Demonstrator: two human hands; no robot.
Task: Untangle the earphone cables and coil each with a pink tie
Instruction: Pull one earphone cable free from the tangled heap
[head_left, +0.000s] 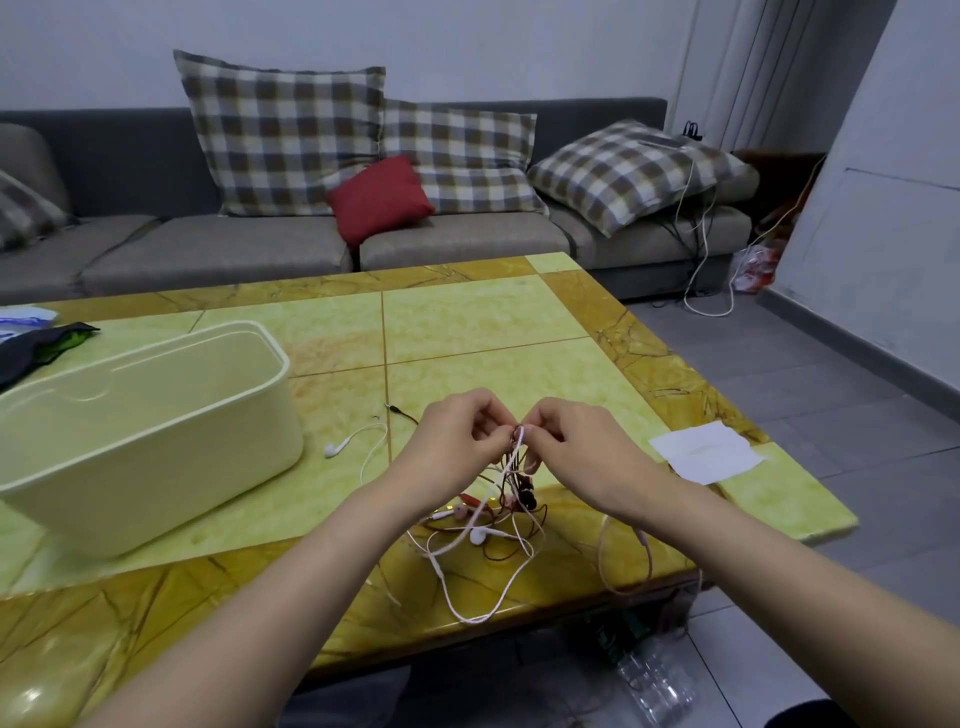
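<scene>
Two hands meet above the table (467, 322), well to the right of the tub (182, 457), and both pinch the top of the tangle (506, 499). The left hand (457, 441) and the right hand (576, 447) each press thumb and forefinger tips together on strands at one spot, with the other fingers curled in behind. Which strand each holds is too fine to tell. Lifting that spot lets the rest hang and sag onto the table, so the loops fall open and the crossings show; I take that to be the reason for the hold. White, pink and dark red cables mix in the heap, with earbuds among them. One white earbud (336, 448) lies apart, just beside the tub's right end, and looks partly freed. A pink cable (645, 543) loops at the near table edge, farther right of the tub than the heap. Untangling seems at an early stage: nothing is coiled, and I cannot pick out a pink tie. The tub stands open, likely for finished coils. A paper (706, 452) lies far right of the tub.
</scene>
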